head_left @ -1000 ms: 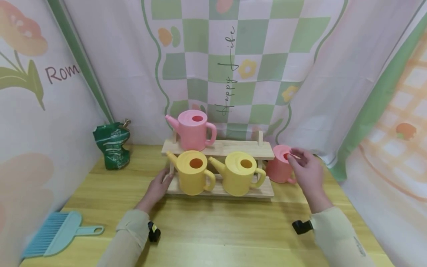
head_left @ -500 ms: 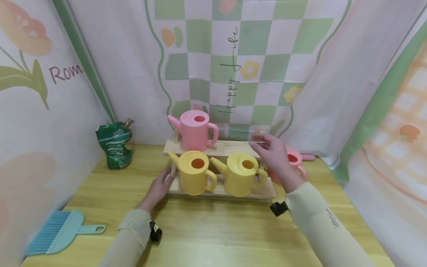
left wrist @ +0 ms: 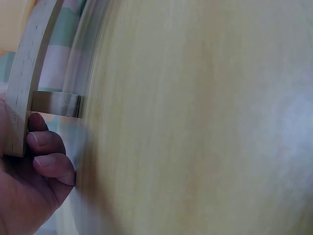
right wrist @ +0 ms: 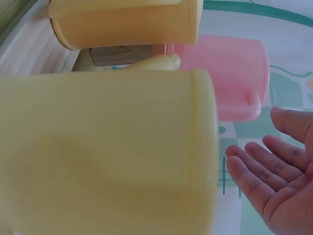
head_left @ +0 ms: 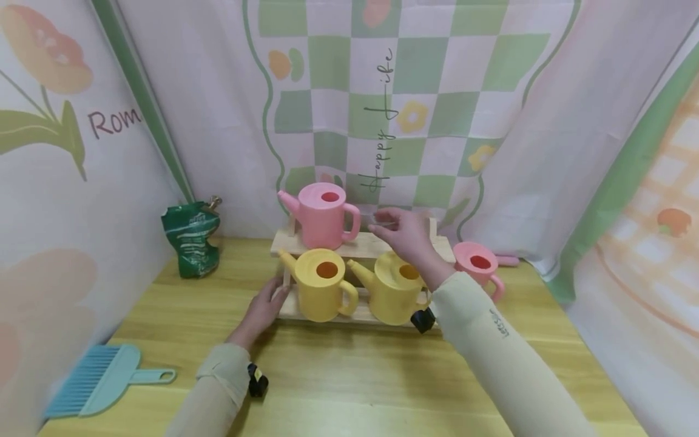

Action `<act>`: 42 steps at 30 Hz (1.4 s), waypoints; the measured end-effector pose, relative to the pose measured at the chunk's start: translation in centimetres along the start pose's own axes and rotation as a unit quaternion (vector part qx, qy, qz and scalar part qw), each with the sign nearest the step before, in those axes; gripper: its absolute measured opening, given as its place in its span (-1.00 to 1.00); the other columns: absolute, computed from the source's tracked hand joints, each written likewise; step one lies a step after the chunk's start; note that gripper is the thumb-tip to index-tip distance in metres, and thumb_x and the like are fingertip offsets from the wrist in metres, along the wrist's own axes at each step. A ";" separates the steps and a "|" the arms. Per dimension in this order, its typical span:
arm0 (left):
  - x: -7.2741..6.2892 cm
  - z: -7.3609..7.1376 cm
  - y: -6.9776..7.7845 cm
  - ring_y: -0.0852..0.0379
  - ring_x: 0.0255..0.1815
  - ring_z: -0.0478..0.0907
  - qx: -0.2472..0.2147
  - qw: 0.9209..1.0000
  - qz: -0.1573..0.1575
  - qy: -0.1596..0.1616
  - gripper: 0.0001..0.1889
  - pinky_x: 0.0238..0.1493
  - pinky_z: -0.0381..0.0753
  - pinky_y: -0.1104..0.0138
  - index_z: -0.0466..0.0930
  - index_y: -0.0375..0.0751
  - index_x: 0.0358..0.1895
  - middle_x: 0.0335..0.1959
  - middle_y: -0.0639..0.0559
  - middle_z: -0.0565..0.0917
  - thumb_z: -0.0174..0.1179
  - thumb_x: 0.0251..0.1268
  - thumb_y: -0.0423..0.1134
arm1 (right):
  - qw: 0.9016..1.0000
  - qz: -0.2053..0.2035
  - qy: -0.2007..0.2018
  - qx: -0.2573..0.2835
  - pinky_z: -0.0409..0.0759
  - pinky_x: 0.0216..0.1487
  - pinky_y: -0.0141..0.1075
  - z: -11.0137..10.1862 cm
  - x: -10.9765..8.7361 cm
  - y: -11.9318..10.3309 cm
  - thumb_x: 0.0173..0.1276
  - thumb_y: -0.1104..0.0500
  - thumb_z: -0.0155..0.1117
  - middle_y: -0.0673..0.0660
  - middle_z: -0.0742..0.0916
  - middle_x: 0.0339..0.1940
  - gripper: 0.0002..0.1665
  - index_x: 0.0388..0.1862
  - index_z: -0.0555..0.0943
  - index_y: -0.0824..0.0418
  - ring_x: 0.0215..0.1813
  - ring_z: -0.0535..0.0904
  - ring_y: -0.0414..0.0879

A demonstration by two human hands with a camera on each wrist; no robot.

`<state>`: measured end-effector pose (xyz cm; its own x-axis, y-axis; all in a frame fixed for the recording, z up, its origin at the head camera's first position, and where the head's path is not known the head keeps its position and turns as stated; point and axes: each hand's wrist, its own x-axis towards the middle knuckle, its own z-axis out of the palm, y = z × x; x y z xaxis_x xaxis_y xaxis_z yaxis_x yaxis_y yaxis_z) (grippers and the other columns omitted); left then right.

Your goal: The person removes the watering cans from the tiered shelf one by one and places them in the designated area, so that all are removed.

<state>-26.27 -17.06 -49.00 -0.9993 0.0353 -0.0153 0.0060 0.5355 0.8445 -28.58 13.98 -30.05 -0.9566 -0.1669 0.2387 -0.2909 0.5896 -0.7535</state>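
A two-tier wooden shelf (head_left: pixel 364 244) stands on the table. My left hand (head_left: pixel 264 311) grips its left end; in the left wrist view the fingers (left wrist: pixel 53 165) curl by the wooden side piece (left wrist: pixel 27 81). Upright on the upper tier is a pink watering can (head_left: pixel 321 223), spout to the left. Two yellow watering cans, one left (head_left: pixel 317 296) and one right (head_left: pixel 386 298), share the lower tier. My right hand (head_left: pixel 405 235) hovers over the upper tier near the pink can's handle, fingers extended and holding nothing in the right wrist view.
Right of the shelf stands another pink watering can (head_left: pixel 469 252), partly behind my right arm, with a pink handle-like piece (head_left: pixel 508 260) behind it. A crumpled green bag (head_left: pixel 191 240) is at the back left. A blue brush (head_left: pixel 106 382) lies front left.
My right hand has left the pink watering can beside the shelf and moved left, over the upper tier toward the other pink can. The left hand stays at the shelf's end.
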 end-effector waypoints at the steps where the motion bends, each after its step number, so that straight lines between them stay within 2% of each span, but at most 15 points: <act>1: 0.0 0.0 0.0 -0.26 0.45 0.17 0.002 1.000 0.004 0.003 -0.41 0.40 0.14 -0.17 0.26 -0.15 0.42 0.45 -0.24 0.27 -0.10 0.52 0.14 | 1.000 0.001 -0.002 -0.007 0.64 0.05 -0.09 0.2 0.2 -0.2 0.36 0.11 0.33 0.22 0.65 0.16 -0.52 0.20 0.56 0.29 0.09 0.63 0.13; 6: -0.2 0.1 0.3 -0.29 0.44 0.18 0.005 1.000 0.013 0.006 -0.44 0.39 0.14 -0.18 0.27 -0.20 0.41 0.44 -0.28 0.28 -0.11 0.55 0.08 | 0.999 0.011 -0.014 -0.029 0.64 0.06 -0.10 1.1 1.1 -1.0 0.35 0.14 0.34 0.22 0.63 0.19 -0.47 0.27 0.52 0.26 0.12 0.62 0.12; 14: -0.1 0.0 0.4 -0.27 0.47 0.13 -0.004 1.000 -0.006 -0.002 -0.42 0.41 0.11 -0.17 0.23 -0.16 0.44 0.47 -0.25 0.25 -0.12 0.54 0.11 | 0.998 0.024 -0.045 -0.030 0.62 0.10 -0.14 2.3 1.9 -1.5 0.35 0.16 0.34 0.16 0.65 0.17 -0.42 0.34 0.48 0.13 0.16 0.60 0.05; 23: -0.2 0.0 0.5 -0.27 0.46 0.14 -0.006 1.000 -0.005 -0.001 -0.45 0.41 0.11 -0.18 0.25 -0.15 0.42 0.46 -0.24 0.25 -0.11 0.54 0.09 | 0.999 0.018 -0.015 -0.047 0.64 0.03 -0.16 3.0 2.3 -1.4 0.33 0.22 0.35 0.14 0.71 0.01 -0.52 0.24 0.57 0.15 0.04 0.64 0.03; 28: -0.3 0.0 0.5 -0.28 0.45 0.16 0.002 1.000 -0.001 0.002 -0.45 0.40 0.12 -0.18 0.26 -0.16 0.42 0.45 -0.25 0.27 -0.11 0.54 0.09 | 0.999 0.020 0.000 -0.041 0.64 0.01 -0.18 3.6 2.4 -1.6 0.33 0.27 0.34 0.14 0.72 -0.08 -0.69 0.04 0.63 0.21 -0.01 0.64 0.01; 32: -0.3 0.0 0.5 -0.28 0.46 0.15 0.001 1.000 -0.002 0.000 -0.43 0.40 0.12 -0.18 0.25 -0.17 0.43 0.46 -0.26 0.26 -0.11 0.54 0.09 | 0.999 0.021 0.003 -0.042 0.64 0.01 -0.16 3.9 2.1 -1.6 0.36 0.27 0.30 0.14 0.71 -0.11 -0.83 -0.08 0.60 0.21 0.00 0.62 0.02; 36: -0.2 0.1 0.5 -0.28 0.46 0.13 -0.002 1.000 -0.004 -0.004 -0.41 0.41 0.11 -0.17 0.23 -0.18 0.44 0.46 -0.26 0.25 -0.11 0.54 0.10 | 0.999 0.021 0.008 -0.036 0.64 0.03 -0.15 3.9 1.9 -1.4 0.39 0.28 0.25 0.16 0.69 -0.07 -0.82 -0.05 0.55 0.20 0.04 0.61 0.03; 42: -0.2 -0.1 0.4 -0.28 0.46 0.14 0.000 1.000 -0.003 0.000 -0.41 0.41 0.11 -0.17 0.23 -0.18 0.44 0.46 -0.26 0.24 -0.11 0.53 0.12 | 0.999 0.017 0.038 -0.033 0.63 0.04 -0.12 3.3 1.3 -1.2 0.44 0.26 0.19 0.18 0.67 -0.02 -0.79 0.02 0.51 0.19 0.06 0.60 0.06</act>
<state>-26.05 -16.95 -48.61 -0.9993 0.0318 -0.0196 0.0005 0.5361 0.8441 -29.53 10.48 -30.82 -0.9613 -0.0876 0.2612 -0.2545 0.6452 -0.7204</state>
